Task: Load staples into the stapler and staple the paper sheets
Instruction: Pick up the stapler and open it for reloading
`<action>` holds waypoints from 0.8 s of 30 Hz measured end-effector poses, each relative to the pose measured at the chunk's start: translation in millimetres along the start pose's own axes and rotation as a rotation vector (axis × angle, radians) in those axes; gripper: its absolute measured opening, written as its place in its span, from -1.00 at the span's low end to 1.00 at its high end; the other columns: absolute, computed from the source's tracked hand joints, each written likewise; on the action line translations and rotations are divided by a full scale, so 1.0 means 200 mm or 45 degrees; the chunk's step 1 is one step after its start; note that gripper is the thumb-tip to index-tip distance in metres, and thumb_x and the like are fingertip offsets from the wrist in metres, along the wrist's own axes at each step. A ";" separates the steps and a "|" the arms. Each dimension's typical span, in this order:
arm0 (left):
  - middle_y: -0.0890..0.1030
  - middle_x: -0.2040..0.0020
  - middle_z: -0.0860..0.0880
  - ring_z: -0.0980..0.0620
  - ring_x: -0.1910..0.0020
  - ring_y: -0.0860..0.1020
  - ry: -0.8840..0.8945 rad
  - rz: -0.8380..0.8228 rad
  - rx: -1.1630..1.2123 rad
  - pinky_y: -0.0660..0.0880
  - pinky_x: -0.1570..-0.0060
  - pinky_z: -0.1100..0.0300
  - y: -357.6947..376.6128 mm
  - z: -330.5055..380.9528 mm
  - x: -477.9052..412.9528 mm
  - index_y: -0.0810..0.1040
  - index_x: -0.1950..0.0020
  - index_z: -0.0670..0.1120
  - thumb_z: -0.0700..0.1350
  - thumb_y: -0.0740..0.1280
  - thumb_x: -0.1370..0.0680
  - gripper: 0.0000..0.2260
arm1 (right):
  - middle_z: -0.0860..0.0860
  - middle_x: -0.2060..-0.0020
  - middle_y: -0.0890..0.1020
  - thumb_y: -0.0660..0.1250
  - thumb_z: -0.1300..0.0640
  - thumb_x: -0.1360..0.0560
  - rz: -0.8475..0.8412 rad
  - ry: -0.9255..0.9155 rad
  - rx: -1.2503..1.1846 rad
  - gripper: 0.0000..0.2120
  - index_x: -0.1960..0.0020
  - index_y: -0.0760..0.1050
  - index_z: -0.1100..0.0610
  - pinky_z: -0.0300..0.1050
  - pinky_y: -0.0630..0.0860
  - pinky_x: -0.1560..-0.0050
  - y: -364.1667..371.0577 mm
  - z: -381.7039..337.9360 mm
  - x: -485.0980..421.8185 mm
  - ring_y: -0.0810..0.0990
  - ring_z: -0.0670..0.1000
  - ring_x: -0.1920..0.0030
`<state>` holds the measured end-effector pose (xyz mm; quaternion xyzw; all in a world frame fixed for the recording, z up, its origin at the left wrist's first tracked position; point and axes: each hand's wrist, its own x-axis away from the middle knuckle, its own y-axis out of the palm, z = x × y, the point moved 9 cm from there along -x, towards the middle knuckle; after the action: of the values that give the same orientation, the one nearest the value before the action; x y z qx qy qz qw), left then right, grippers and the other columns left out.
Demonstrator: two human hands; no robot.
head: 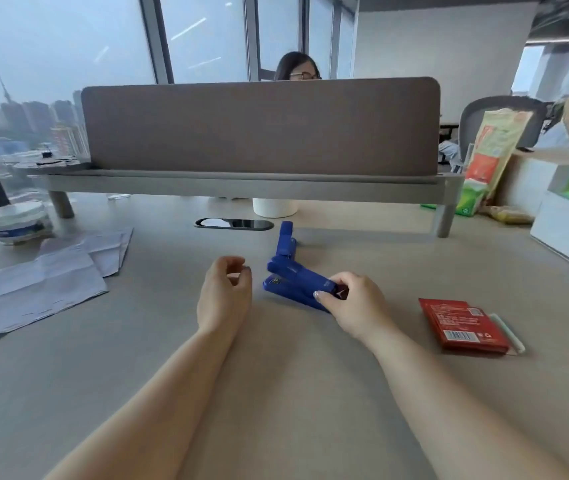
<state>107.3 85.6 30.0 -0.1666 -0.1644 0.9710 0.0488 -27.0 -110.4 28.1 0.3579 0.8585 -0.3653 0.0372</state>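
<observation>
Across the desk (310,393) the blue stapler (293,278) lies centrally, top swung open seemingly for loading, the right hand (355,306) pinching its near end to steady it, the left hand (222,296) curled just beside, whether on staples I cannot tell, paper sheets (47,282) waiting at left.

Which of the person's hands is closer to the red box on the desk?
The right. The right hand grips the near end of the blue stapler, left of the red box. The left hand is farther left, on the stapler's other side.
</observation>
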 end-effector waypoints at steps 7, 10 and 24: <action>0.55 -0.07 0.12 0.11 0.03 0.53 -0.005 -0.041 -0.230 0.46 0.05 0.10 0.14 0.01 -0.11 0.44 -0.10 0.09 0.14 0.26 -0.48 -0.75 | 0.05 0.23 0.59 0.39 0.02 -0.29 0.238 0.224 0.040 -0.79 0.21 0.49 0.14 -0.07 0.45 0.23 -0.14 0.17 -0.10 0.54 0.12 0.18; 0.53 -0.12 0.14 0.12 0.00 0.51 0.035 -0.113 -0.327 0.42 0.07 0.13 0.23 0.02 -0.15 0.43 -0.15 0.08 0.19 0.28 -0.46 -0.66 | 0.06 0.19 0.57 0.36 -0.01 -0.29 0.280 0.267 0.089 -0.76 0.19 0.47 0.15 -0.09 0.41 0.25 -0.15 0.22 -0.16 0.53 0.14 0.16; 0.60 -0.07 -0.03 -0.10 -0.05 0.53 0.164 -0.213 -0.591 0.43 0.13 0.09 0.45 0.07 -0.26 0.47 -0.17 0.02 0.08 0.25 -0.51 -0.73 | 0.07 0.07 0.49 0.34 -0.04 -0.42 0.315 0.265 0.233 -0.71 0.03 0.42 0.17 -0.07 0.39 0.16 -0.10 0.26 -0.32 0.47 0.16 0.01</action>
<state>147.9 -11.6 28.0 -0.2205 -0.3927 0.8872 0.0999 -2.0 -191.7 24.2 0.4985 0.7704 -0.3955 -0.0397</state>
